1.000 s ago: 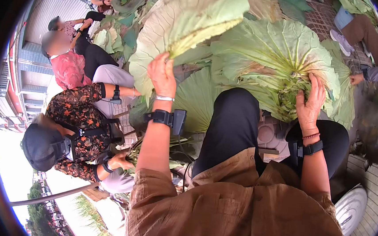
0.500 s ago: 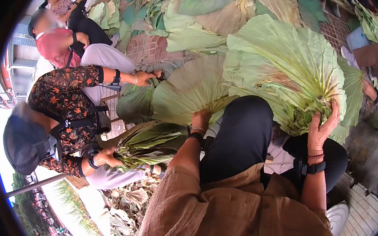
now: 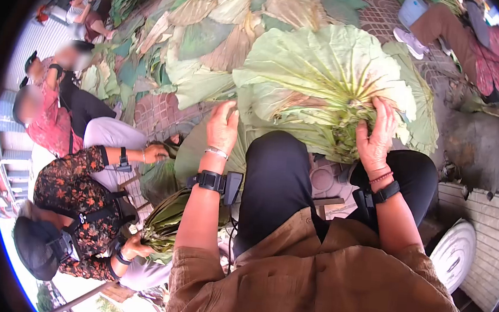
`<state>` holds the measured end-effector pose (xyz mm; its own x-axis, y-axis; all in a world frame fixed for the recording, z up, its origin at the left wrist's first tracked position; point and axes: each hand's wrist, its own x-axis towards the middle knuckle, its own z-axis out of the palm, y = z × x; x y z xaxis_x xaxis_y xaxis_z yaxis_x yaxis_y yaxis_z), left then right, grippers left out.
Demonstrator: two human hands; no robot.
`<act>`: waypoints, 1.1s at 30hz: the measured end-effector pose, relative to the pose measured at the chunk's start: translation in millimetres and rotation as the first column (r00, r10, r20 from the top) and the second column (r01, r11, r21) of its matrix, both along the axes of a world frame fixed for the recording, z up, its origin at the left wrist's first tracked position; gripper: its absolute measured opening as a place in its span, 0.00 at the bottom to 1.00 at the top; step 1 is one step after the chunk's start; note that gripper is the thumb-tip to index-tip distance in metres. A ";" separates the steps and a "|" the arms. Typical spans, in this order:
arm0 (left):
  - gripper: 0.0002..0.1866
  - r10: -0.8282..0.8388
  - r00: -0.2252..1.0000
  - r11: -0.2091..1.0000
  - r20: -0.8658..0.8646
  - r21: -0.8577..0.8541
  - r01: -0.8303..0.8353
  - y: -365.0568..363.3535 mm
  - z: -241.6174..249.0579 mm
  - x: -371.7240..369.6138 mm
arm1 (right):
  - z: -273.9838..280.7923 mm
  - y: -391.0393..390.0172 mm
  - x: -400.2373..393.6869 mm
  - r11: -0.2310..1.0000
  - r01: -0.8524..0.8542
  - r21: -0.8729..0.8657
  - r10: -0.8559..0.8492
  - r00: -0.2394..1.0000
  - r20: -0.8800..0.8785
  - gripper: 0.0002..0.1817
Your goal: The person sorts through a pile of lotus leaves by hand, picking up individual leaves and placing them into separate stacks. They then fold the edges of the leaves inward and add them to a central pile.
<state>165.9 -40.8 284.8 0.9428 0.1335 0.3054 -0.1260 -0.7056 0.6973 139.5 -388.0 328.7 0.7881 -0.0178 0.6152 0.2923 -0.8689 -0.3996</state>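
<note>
A stack of large pale-green folded lotus leaves (image 3: 321, 68) fans out in front of my knees, its veins converging at a crumpled, browned base. My right hand (image 3: 377, 134) grips that base, thumb on the near left and fingers over the right side. To the left, my left hand (image 3: 222, 131) is raised with thumb and fingers apart, holding nothing. Beneath and beside it another broad, dull-green leaf (image 3: 197, 146) is partly hidden by my wrist.
At left, a co-worker in a flowered shirt (image 3: 91, 187) holds a bundle of darker leaves (image 3: 165, 222). More leaves (image 3: 206, 41) cover the paving ahead. Other people sit at far left, and one with brown trousers (image 3: 444, 27) at upper right. A round ridged lid (image 3: 453, 254) stands right of me.
My left hand has let go of the leaf at left and lifted up. My right hand stays at the base of the stack. The view has shifted to the right.
</note>
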 end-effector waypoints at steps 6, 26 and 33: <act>0.23 -0.504 0.856 0.859 0.113 0.165 0.484 -130.4 110.8 26.4 | 1.8 -5.3 -2.7 0.997 -0.025 0.079 0.028 0.999 -0.033 0.33; 0.14 -0.128 0.984 0.983 0.124 -0.114 0.142 -154.9 94.9 71.3 | 3.8 -16.1 -8.3 0.978 -0.101 0.180 0.110 0.993 -0.041 0.27; 0.19 0.391 0.841 0.918 0.373 -0.226 -0.327 -0.9 133.6 122.2 | 1.8 -15.1 -9.4 0.975 -0.124 0.187 0.133 0.990 -0.039 0.29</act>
<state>288.1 -41.7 418.4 0.6180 0.5123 0.5963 -0.1755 -0.6495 0.7399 130.1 -403.1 330.5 0.8213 -0.0235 0.5701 0.3719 -0.7357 -0.5660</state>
